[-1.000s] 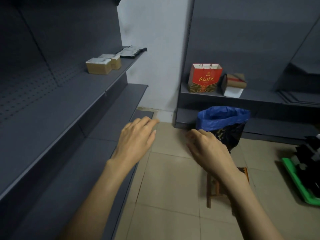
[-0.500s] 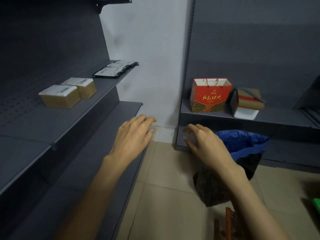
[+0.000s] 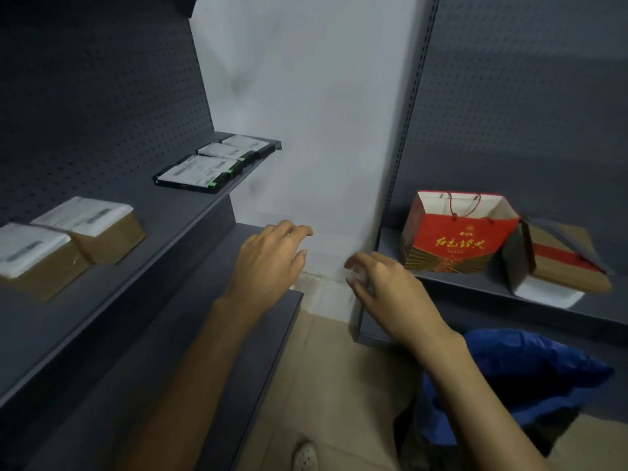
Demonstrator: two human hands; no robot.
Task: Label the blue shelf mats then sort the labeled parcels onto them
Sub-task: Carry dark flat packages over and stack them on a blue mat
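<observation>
Two brown cardboard parcels with white labels, one (image 3: 98, 229) beside the other (image 3: 32, 258), sit on the upper grey shelf (image 3: 153, 239) at the left. Further back on that shelf lie three flat dark parcels (image 3: 200, 173) with white labels. My left hand (image 3: 268, 260) hovers in mid-air over the lower left shelf, fingers relaxed, holding nothing. My right hand (image 3: 387, 287) reaches forward near the corner post, fingers loosely spread, empty. No blue shelf mat shows on any shelf.
A red paper gift bag (image 3: 455, 236) and a brown box with a red stripe (image 3: 560, 263) stand on the right shelf (image 3: 475, 290). A bin lined with a blue bag (image 3: 530, 379) sits on the tiled floor at lower right. A white wall fills the corner.
The view has tilted up and moved closer to the corner; the parcels and red bag appear lower and larger. Both hands stay raised and empty in front of me.
</observation>
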